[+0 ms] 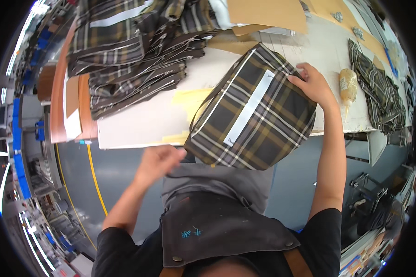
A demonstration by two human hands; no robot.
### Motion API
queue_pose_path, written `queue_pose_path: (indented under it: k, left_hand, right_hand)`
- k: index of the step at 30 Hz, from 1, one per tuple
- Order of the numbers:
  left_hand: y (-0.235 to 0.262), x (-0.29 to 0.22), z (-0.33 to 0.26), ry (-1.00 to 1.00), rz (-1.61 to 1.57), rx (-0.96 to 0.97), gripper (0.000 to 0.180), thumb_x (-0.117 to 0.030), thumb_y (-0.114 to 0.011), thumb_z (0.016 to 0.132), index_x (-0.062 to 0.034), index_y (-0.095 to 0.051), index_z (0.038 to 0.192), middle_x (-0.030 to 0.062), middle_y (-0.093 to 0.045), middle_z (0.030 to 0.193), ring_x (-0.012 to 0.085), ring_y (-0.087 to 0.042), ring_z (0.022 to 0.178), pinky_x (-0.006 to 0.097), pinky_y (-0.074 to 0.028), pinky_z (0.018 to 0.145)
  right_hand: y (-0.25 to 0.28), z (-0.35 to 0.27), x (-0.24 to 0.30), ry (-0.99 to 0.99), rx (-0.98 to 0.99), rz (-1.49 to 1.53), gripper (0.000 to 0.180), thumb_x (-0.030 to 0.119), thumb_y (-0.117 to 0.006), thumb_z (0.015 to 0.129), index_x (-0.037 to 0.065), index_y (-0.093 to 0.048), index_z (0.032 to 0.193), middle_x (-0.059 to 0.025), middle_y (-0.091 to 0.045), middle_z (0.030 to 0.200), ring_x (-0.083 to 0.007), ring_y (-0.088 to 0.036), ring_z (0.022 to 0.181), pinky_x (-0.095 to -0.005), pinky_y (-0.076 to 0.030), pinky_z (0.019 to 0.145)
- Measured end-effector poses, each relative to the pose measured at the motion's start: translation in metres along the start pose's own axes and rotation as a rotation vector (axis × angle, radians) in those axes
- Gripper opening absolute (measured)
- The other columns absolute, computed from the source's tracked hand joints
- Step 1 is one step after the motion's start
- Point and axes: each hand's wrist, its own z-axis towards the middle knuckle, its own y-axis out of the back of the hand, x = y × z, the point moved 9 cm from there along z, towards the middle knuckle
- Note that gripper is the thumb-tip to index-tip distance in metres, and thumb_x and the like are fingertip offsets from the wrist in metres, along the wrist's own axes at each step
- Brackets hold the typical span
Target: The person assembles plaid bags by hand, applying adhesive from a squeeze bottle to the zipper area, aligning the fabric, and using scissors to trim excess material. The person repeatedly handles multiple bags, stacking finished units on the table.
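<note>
A nozzled squeeze bottle [348,87] shows yellowish contents. The plaid fabric panel [282,124], bearing a white strip [248,110], overhangs the table's [134,131] near edge. The right hand [315,85] grips its right edge; whether the blurred left hand [158,162] pinches its near-left corner cannot be told.

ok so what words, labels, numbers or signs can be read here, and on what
Dark apron: small blue characters; I won't copy writing out.
White strip on the plaid piece: small dark marks near both ends, too small to read.
Bottle: pale label, too small to read.
</note>
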Motion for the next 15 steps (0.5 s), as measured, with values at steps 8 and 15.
queue_pose_path:
  k: [8,15]
  left_hand:
    - [-0.129,0.044,0.010,-0.022,-0.890,0.143,0.028,-0.017,-0.065,0.090,-0.0005,-0.056,0.110,0.0115,-0.062,0.107,0.0199,-0.059,0.103,0.035,-0.047,0.090]
    - [-0.115,0.046,-0.014,-0.018,-0.978,0.249,0.020,-0.017,-0.060,0.094,0.0031,-0.059,0.092,0.0148,-0.063,0.099,0.0259,-0.063,0.098,0.037,-0.052,0.086]
  right_hand:
    - [0.006,-0.012,-0.022,-0.006,0.070,0.099,0.043,0.022,-0.073,0.076,-0.003,-0.061,0.109,-0.0211,-0.065,0.100,-0.0279,-0.061,0.096,-0.0337,-0.047,0.084]
    - [0.075,-0.076,0.098,0.144,0.049,0.036,0.034,0.013,-0.070,0.077,-0.006,-0.061,0.104,-0.0182,-0.067,0.098,-0.0267,-0.064,0.096,-0.0343,-0.047,0.085]
